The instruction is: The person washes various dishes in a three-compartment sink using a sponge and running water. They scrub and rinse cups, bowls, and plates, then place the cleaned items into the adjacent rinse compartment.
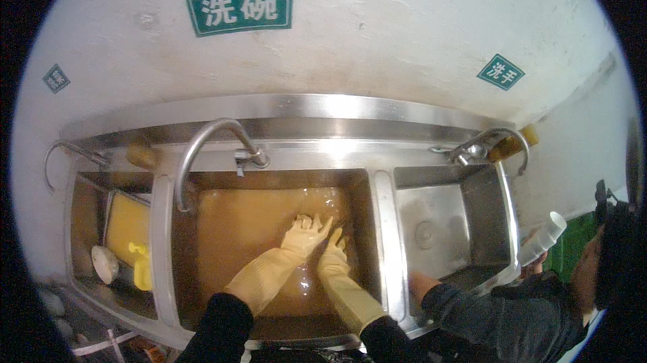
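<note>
Both my hands wear long cream rubber gloves and reach into the middle basin of a stainless steel sink. Brownish, cloudy water fills much of this basin. My left hand is at the water surface right of the middle, with several fingers apart and others bent. Close beside it, nearer the right wall, my right hand points downward with its fingers partly hidden. Whether either hand grips something under the murky water is not visible. A curved metal faucet arches over the basin's left side.
The left basin holds a yellow board or tray, a yellow pump bottle and a white bowl. Right of me, another person's sleeve reaches toward the right basin; translucent stacked cups are beside it. Another faucet stands behind.
</note>
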Tool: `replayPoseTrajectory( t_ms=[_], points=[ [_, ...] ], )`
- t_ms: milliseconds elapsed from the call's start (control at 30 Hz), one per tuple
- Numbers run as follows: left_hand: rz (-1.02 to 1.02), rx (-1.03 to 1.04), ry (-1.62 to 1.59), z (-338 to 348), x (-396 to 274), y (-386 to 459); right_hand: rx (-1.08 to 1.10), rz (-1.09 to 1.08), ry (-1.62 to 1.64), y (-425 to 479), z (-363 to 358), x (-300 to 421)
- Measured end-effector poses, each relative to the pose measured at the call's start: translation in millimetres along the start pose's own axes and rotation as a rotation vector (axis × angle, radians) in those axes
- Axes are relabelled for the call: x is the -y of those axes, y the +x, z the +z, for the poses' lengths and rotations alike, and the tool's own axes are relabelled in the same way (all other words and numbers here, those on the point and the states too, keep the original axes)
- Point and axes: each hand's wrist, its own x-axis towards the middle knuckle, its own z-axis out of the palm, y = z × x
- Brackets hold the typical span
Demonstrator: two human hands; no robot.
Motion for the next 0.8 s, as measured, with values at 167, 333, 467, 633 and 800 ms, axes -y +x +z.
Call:
replayPoseTrajectory(
  t_ms=[167, 333, 467, 633, 800],
  points=[
    [-0.593, -0.056, -0.419, -5.3, 43.9, -69.6, 0.207, 0.141, 0.197, 10.5, 37.8, 9.4],
    [-0.912, -0.302, -0.815, 45.1, 57.1, -90.5, 0.401, 0.267, 1.377, -9.3, 33.3, 74.4],
    [-0.957, -0.255, -0.907, 84.0, 62.6, -98.6, 0.389, -0.392, 0.886, -46.2, 19.0, 94.0],
    [-0.840, -0.224, -1.382, 100.6, 67.9, -125.2, 0.539, -0.831, -0.096, -46.9, 14.0, 93.3],
    [-0.728, -0.048, -1.309, 86.7, 57.9, -134.5, 0.775, -0.931, -0.428, -18.0, 24.5, 108.7]
  ],
)
